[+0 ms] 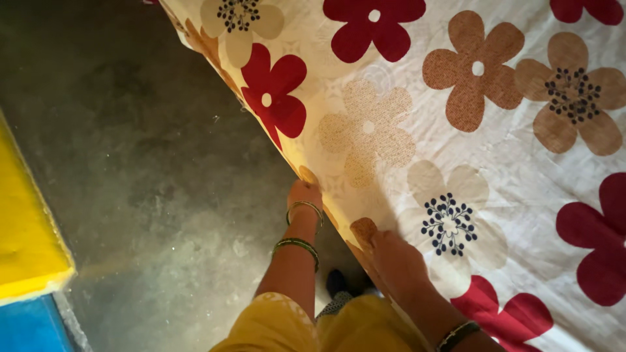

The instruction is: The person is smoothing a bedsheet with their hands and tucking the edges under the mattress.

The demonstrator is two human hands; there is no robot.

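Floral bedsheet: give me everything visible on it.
The floral bedsheet is thin, cotton-like cloth, cream with large red, tan, beige and dotted navy flowers. It lies spread flat and lightly wrinkled over the right of the view, its left edge draping toward the grey floor. The left hand grips that edge; the right hand presses on top near it.

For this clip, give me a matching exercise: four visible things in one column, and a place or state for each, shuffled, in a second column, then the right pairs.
Things:
1. left hand
2. right hand
3. yellow slab
4. grey floor

Places or states:
A. lying flat on top of the flowered sheet
B. at the left border of the view
C. tucked under the sheet's edge, bangles on its wrist
D. bare, between the slab and the sheet

Pairs: 1-C, 2-A, 3-B, 4-D
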